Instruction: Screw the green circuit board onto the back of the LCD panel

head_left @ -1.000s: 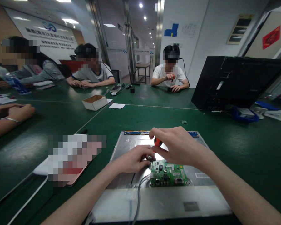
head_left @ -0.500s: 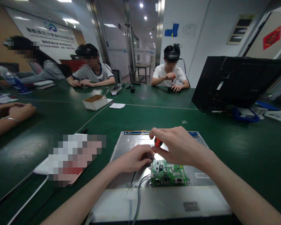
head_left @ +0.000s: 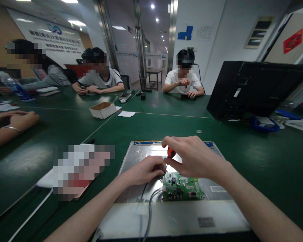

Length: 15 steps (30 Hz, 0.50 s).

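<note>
Right hand [head_left: 193,156] grips an orange-and-black screwdriver [head_left: 171,152] at eleven o'clock of the green rectangular circuit board [head_left: 183,186], left hand [head_left: 148,169] curled alongside, its hold unclear, while a blue plastic tray [head_left: 274,128] at two o'clock cradles a grey boxy item [head_left: 264,121]!

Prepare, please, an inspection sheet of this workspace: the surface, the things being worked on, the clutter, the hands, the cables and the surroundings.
Surface: green table with pale lines across it.
Work things: flat panel lying on the table; green circuit board on it; orange-handled tool, likely a screwdriver.
Clutter: white box and paper beyond the panel.
Hands: right hand grips the tool; left hand curls near its lower end, hold hidden.
Cables: grey cable over the panel; white cable on the table at left.
Surroundings: black monitor at right; seated person opposite, others at left.
</note>
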Each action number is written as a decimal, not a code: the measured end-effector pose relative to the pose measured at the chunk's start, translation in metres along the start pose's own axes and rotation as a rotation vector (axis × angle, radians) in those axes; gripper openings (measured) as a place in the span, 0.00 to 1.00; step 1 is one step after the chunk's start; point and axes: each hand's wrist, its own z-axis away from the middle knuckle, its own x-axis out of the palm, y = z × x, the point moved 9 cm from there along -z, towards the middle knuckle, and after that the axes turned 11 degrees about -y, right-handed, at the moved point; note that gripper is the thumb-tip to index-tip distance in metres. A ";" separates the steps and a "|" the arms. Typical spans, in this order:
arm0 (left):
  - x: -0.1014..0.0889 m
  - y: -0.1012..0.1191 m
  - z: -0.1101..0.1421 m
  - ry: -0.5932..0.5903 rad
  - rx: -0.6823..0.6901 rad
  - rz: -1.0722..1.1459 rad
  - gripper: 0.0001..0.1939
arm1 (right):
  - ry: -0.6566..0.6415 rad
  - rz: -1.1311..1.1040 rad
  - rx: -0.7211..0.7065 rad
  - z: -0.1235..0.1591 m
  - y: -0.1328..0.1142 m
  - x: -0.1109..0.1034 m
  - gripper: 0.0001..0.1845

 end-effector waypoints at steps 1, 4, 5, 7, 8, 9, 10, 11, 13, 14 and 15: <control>0.001 -0.001 0.000 -0.005 0.000 0.000 0.04 | 0.001 -0.002 0.000 0.000 0.000 0.000 0.10; 0.002 -0.002 -0.001 -0.014 -0.002 0.004 0.04 | -0.002 0.004 0.007 0.000 0.001 0.001 0.09; 0.001 -0.002 -0.001 -0.013 -0.003 0.005 0.04 | -0.002 0.009 0.007 -0.001 0.000 0.001 0.09; 0.001 -0.002 -0.001 -0.008 -0.006 0.001 0.04 | 0.001 0.017 0.004 -0.001 0.000 0.001 0.08; 0.001 -0.001 -0.001 -0.008 -0.008 -0.001 0.04 | 0.005 0.021 0.004 -0.001 -0.001 0.001 0.08; 0.001 -0.001 -0.001 -0.009 -0.012 -0.003 0.04 | 0.008 0.024 0.006 -0.002 -0.001 0.001 0.08; 0.001 -0.001 0.000 -0.010 -0.017 -0.005 0.04 | 0.009 0.025 0.008 -0.002 -0.001 0.001 0.08; 0.001 -0.001 0.000 -0.010 -0.023 -0.005 0.04 | 0.009 0.026 0.011 -0.002 0.000 0.001 0.08; 0.001 -0.002 0.000 -0.007 -0.035 0.002 0.05 | 0.005 0.024 0.012 -0.002 0.000 0.001 0.08; 0.000 -0.002 0.000 -0.003 -0.039 0.006 0.05 | 0.003 0.023 0.011 -0.001 0.000 0.001 0.09; 0.000 -0.002 0.000 0.000 -0.040 0.009 0.05 | 0.004 0.021 0.011 -0.001 0.000 0.001 0.09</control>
